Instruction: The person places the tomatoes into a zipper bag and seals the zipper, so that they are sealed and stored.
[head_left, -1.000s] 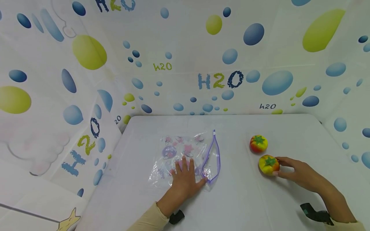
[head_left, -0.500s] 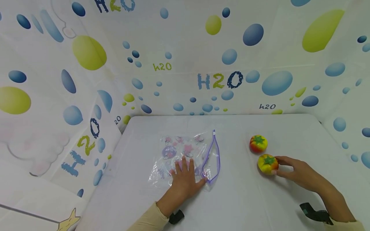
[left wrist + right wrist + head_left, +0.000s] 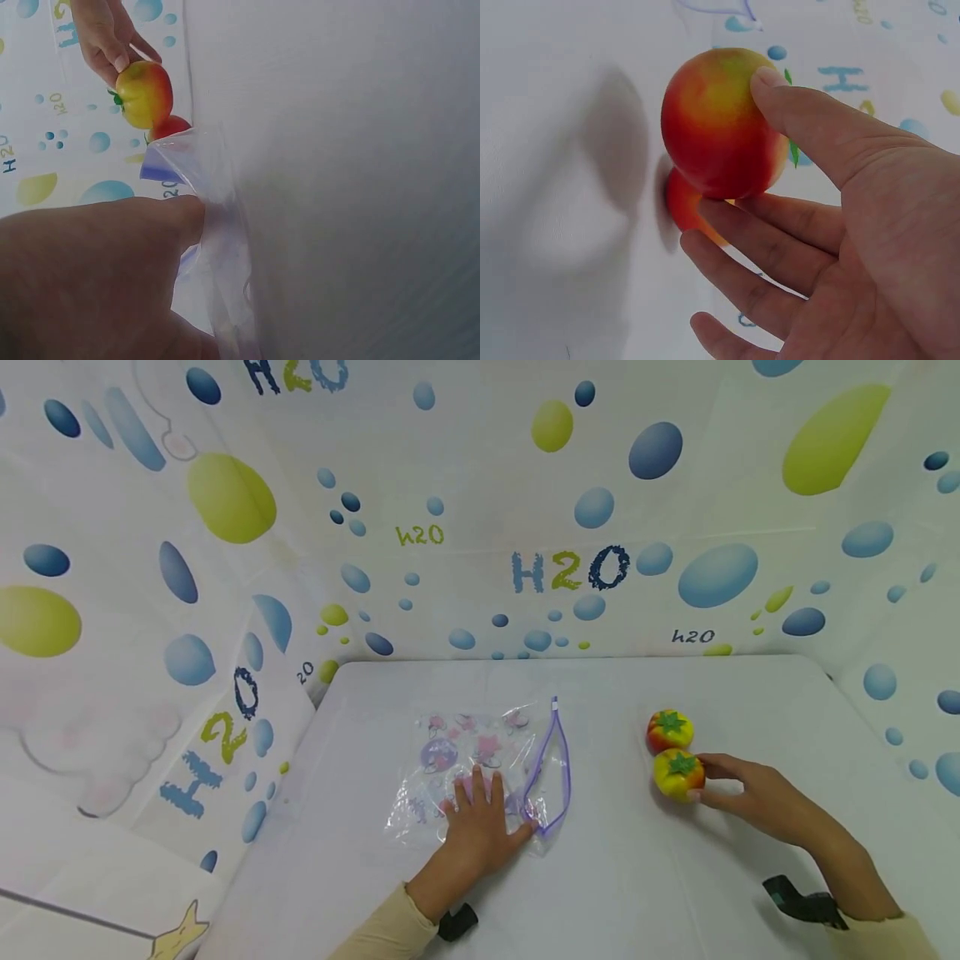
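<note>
In the head view my left hand lies with spread fingers on a clear plastic bag with pink and purple prints; its purple-edged mouth gapes on the right. My right hand pinches a yellow-red toy fruit with a green leafy top between thumb and fingers. A second such fruit sits just behind it, partly overlapped. In the right wrist view the thumb presses the held fruit from one side, and a shadow falls beside it on the table.
A white cloth covers the table. Behind and to the left hangs a white curtain with blue and green spots and lettering. Dark straps circle both wrists.
My right hand has moved left and away from me with the fruit, bringing it up close to the second one. The left hand and the bag have stayed put.
</note>
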`<state>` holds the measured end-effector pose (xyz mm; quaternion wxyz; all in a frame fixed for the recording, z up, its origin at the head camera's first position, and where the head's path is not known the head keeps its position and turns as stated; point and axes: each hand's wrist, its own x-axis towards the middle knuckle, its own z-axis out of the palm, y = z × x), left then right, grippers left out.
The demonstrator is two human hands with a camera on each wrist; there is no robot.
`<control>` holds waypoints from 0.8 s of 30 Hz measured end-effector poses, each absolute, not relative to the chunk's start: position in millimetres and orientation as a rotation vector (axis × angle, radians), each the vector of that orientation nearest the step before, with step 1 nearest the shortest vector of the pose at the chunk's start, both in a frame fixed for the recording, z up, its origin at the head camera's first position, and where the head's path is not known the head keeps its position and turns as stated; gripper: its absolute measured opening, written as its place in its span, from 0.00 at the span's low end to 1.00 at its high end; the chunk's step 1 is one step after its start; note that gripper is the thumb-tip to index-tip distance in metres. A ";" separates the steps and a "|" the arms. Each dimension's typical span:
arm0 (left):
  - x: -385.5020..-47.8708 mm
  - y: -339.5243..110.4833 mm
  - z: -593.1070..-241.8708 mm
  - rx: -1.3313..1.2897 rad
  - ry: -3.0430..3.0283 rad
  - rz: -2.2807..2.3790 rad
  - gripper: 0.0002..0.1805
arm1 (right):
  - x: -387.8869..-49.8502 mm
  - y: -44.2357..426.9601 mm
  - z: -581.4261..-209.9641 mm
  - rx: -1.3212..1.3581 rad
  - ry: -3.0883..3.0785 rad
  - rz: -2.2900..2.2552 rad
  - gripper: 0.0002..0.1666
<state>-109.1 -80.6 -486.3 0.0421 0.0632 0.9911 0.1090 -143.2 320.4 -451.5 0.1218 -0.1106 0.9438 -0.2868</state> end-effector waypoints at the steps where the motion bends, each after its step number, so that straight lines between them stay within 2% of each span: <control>1: -108.9 -80.5 -486.1 0.191 3.032 0.334 0.55 | -143.8 318.4 -451.5 -0.326 2.752 -0.848 0.44; 14: -108.8 -80.6 -487.9 0.171 3.012 0.345 0.54 | -151.1 292.5 -447.6 -0.388 2.709 -0.919 0.45; 24: -109.4 -80.8 -489.6 0.174 3.012 0.350 0.55 | -161.3 275.6 -449.1 -0.445 2.701 -0.950 0.42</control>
